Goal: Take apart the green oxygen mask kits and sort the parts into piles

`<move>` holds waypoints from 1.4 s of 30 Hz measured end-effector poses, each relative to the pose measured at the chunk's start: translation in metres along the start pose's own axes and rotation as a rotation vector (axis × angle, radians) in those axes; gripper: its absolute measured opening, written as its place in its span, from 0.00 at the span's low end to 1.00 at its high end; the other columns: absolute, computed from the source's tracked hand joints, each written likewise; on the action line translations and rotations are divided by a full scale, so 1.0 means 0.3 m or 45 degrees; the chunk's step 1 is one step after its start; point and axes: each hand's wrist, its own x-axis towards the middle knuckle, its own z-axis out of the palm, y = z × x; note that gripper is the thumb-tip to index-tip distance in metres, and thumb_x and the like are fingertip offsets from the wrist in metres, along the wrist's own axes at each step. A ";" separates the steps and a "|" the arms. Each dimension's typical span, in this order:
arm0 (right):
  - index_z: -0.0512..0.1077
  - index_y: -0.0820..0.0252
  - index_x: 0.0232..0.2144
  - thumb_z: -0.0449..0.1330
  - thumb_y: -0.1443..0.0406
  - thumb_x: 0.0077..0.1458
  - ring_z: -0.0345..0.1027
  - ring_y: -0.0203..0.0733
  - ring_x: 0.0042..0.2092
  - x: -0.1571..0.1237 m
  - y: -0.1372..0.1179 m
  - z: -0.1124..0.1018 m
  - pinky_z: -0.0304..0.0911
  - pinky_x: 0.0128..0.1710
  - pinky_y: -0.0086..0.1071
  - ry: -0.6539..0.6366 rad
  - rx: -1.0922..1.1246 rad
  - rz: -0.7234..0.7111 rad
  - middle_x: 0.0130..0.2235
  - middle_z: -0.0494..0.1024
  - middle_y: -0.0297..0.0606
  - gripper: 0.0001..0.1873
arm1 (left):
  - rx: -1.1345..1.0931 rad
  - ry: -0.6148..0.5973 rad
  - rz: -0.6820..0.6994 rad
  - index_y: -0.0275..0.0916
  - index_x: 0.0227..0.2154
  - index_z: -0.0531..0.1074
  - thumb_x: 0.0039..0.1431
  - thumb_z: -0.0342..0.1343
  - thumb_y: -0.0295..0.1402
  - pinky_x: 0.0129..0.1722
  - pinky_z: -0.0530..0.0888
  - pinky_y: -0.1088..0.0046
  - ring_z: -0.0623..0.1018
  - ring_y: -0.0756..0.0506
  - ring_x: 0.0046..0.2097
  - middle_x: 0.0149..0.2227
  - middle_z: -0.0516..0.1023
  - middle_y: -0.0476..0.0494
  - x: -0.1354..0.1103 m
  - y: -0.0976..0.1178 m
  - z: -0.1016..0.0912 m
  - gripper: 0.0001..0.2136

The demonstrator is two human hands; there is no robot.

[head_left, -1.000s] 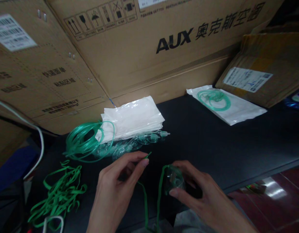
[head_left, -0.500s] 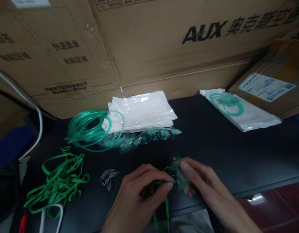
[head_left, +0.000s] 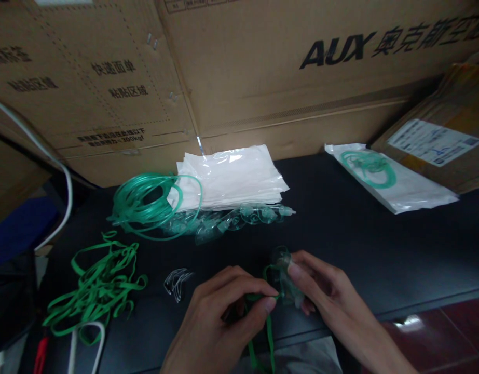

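My right hand [head_left: 320, 285] grips a clear greenish oxygen mask [head_left: 289, 288], thumb on its near face. Between the thumb and forefinger of my left hand [head_left: 231, 311] is pinched a green elastic strap [head_left: 270, 337], right at the mask's edge. The strap loops beside the mask and hangs down toward the table's front edge. Left of my left hand lie several thin metal strips [head_left: 177, 283]. Farther left is a tangled heap of green straps [head_left: 97, 285]. Beyond my hands, more clear masks [head_left: 243, 215] lie in a row.
Coiled green tubing [head_left: 141, 202] sits beside a stack of white pouches [head_left: 231, 176]. A packed pouch with tubing [head_left: 414, 195] lies at right, against a cardboard box [head_left: 449, 124]. A large carton [head_left: 262, 72] stands behind the black table [head_left: 359, 234]. White scissor-like handles [head_left: 87, 327] are at front left.
The view has shifted slightly, moving the background a little right. My hands keep nearly the same hold on mask and strap.
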 end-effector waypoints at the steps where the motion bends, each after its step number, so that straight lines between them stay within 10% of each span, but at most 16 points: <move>1: 0.77 0.57 0.39 0.62 0.43 0.62 0.61 0.35 0.27 -0.001 0.003 -0.002 0.60 0.24 0.27 -0.011 -0.011 -0.005 0.28 0.67 0.28 0.24 | -0.007 -0.009 -0.011 0.49 0.40 0.83 0.65 0.63 0.29 0.31 0.71 0.79 0.77 0.52 0.31 0.35 0.82 0.52 -0.003 0.001 0.000 0.07; 35: 0.79 0.58 0.41 0.58 0.47 0.66 0.61 0.35 0.25 -0.025 0.023 -0.015 0.56 0.23 0.29 0.014 -0.284 -0.077 0.28 0.74 0.32 0.22 | 0.080 -0.057 -0.046 0.53 0.46 0.82 0.61 0.69 0.31 0.30 0.69 0.78 0.73 0.51 0.28 0.31 0.80 0.55 -0.005 -0.019 0.058 0.12; 42: 0.77 0.49 0.46 0.65 0.63 0.66 0.75 0.40 0.39 -0.055 0.041 -0.056 0.70 0.39 0.30 0.353 -0.613 -0.634 0.43 0.76 0.36 0.07 | 0.075 0.006 -0.188 0.51 0.46 0.80 0.60 0.68 0.30 0.29 0.69 0.77 0.74 0.50 0.29 0.40 0.85 0.53 0.015 -0.029 0.070 0.12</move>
